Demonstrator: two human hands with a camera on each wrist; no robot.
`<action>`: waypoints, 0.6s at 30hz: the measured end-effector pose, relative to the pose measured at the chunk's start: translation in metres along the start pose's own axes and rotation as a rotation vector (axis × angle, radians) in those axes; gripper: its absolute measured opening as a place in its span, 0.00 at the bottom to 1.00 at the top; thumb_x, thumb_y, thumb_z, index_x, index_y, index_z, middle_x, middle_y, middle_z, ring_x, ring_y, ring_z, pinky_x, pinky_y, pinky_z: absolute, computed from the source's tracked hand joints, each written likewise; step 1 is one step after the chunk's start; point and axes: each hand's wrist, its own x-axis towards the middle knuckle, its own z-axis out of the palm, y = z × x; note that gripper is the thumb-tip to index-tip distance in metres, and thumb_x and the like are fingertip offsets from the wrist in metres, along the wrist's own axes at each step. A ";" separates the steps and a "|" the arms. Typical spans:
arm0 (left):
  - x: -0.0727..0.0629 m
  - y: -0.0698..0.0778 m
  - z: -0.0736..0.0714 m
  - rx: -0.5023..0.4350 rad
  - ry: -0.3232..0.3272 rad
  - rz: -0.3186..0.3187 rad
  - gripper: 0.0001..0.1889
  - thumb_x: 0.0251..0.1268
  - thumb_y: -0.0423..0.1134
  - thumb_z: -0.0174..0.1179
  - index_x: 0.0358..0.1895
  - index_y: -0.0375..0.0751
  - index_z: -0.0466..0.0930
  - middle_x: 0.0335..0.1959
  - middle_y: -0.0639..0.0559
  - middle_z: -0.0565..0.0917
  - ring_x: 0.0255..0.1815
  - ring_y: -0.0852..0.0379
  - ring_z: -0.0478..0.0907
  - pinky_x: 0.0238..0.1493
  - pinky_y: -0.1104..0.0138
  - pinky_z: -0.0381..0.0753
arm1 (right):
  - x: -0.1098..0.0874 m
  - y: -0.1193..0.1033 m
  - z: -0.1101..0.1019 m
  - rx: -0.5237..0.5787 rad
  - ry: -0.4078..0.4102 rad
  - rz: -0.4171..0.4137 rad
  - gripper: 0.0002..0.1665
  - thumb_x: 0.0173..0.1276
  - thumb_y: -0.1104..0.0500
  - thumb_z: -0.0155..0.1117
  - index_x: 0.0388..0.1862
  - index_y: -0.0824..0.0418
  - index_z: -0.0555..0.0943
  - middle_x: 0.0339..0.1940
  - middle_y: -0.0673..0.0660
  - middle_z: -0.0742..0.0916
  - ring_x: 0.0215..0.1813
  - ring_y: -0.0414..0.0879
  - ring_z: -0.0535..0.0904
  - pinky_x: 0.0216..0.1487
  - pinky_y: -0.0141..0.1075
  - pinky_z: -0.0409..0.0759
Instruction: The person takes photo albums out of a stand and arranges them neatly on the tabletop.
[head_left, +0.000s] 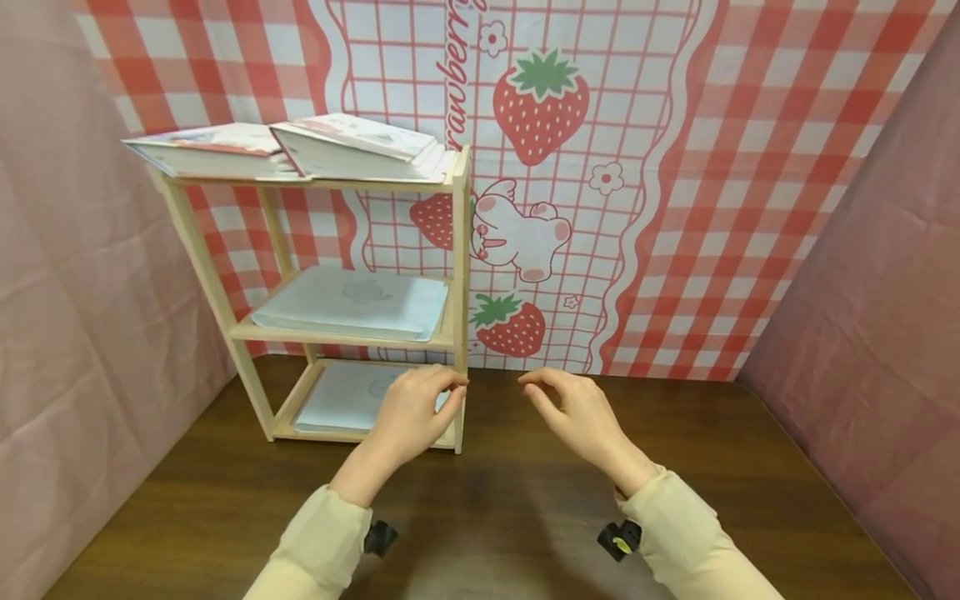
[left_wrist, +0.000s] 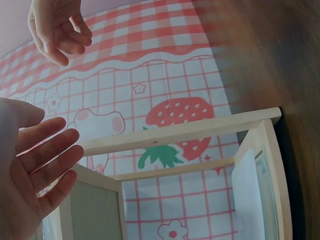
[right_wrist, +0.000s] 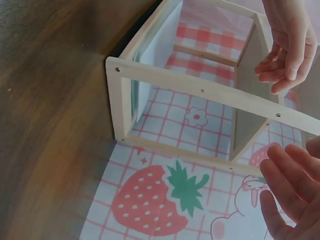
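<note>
My left hand (head_left: 414, 410) hovers in front of the right side of a light wooden three-tier shelf (head_left: 461, 250), its fingers loosely bent with nothing in them. To the right of the shelf, my right hand (head_left: 577, 412) hangs in the air above the table, also holding nothing. Two thick white books (head_left: 367, 146) lie side by side on the top tier. On the middle tier rests a flat pale blue pack (head_left: 352, 302) with a small grey print. A similar pack (head_left: 330, 400) lies on the bottom tier, partly hidden behind my left hand.
The shelf stands at the left on a dark brown wooden table (head_left: 525, 500). Behind it hangs a red-and-white checked cloth (head_left: 735, 208) with strawberry prints. Pink cloth walls (head_left: 870, 333) close off both sides.
</note>
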 end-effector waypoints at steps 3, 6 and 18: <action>0.000 0.000 -0.005 0.001 0.016 -0.009 0.05 0.59 0.39 0.59 0.36 0.46 0.83 0.31 0.57 0.82 0.31 0.60 0.78 0.37 0.64 0.76 | 0.002 -0.002 0.000 0.019 0.004 -0.003 0.10 0.66 0.52 0.56 0.41 0.52 0.82 0.36 0.47 0.86 0.31 0.36 0.77 0.34 0.36 0.76; 0.001 0.000 -0.010 0.001 0.034 -0.021 0.05 0.60 0.38 0.58 0.36 0.46 0.83 0.30 0.57 0.82 0.31 0.60 0.78 0.35 0.64 0.76 | 0.003 -0.005 0.001 0.041 0.016 -0.006 0.09 0.66 0.55 0.57 0.40 0.54 0.82 0.36 0.48 0.86 0.33 0.37 0.79 0.36 0.38 0.77; 0.007 -0.008 -0.029 -0.034 0.144 -0.075 0.06 0.61 0.38 0.56 0.37 0.44 0.82 0.32 0.53 0.83 0.34 0.57 0.79 0.36 0.61 0.78 | 0.010 -0.013 0.001 0.112 0.031 0.012 0.09 0.67 0.56 0.55 0.40 0.55 0.82 0.34 0.47 0.86 0.37 0.38 0.81 0.37 0.37 0.77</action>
